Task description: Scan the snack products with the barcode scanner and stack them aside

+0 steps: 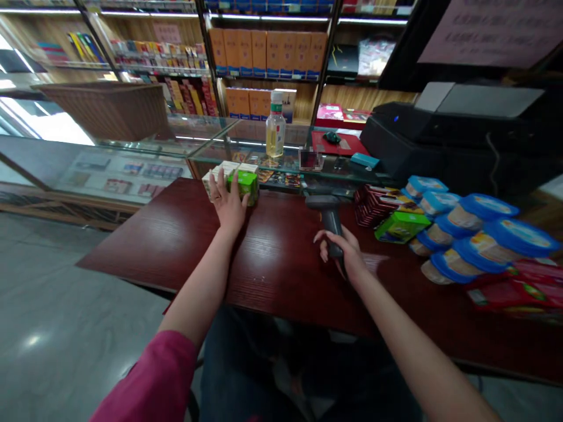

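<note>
My left hand (226, 202) reaches to the back of the dark red wooden counter (268, 252), fingers spread over a small group of boxes. A green box (244, 183) sits at its right side, against white boxes (233, 166) partly hidden by the fingers. In my right hand (345, 252) is a dark grey barcode scanner (329, 214), gripped by its handle, its head raised and facing left. To the right of the scanner stand a stack of dark red packs (373, 205) and another green box (401, 227).
Blue-lidded tubs (475, 240) are stacked at the right, beside red packets (523, 287). Behind the counter is a glass display case (211, 140) with a bottle (275, 132) of yellowish drink on top. A brown basket (109, 108) stands at the left, a black machine (417, 140) at the right.
</note>
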The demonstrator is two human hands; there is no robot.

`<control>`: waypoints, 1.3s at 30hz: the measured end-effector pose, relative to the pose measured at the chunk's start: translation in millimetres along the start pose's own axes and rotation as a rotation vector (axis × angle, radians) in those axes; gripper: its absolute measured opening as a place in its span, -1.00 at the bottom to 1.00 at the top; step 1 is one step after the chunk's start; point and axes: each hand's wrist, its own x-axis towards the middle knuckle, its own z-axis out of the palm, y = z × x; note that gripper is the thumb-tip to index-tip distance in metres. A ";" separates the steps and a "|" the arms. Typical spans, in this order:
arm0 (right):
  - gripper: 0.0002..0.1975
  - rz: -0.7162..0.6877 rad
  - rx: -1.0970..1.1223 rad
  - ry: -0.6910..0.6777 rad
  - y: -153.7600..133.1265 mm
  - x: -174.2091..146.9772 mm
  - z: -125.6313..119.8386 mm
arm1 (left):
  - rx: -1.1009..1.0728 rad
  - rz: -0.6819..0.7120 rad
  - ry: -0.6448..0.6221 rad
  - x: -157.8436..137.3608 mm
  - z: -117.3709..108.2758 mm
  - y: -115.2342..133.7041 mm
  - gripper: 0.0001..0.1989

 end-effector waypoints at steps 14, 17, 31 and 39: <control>-0.74 0.086 0.106 0.037 11.0 24.1 10.5 | -0.296 0.172 -0.280 -6.1 14.3 15.6 -0.41; -0.72 0.158 0.156 0.045 5.9 22.5 9.0 | -0.556 -0.021 -0.387 -8.3 32.1 10.5 -0.41; -0.61 0.261 0.337 -0.091 -11.7 12.3 13.4 | -1.037 -0.376 -0.472 -7.8 45.9 -10.7 -0.26; -0.64 0.246 0.345 -0.127 -13.9 9.3 16.2 | -0.960 -0.315 -0.524 -7.4 52.1 -18.7 -0.31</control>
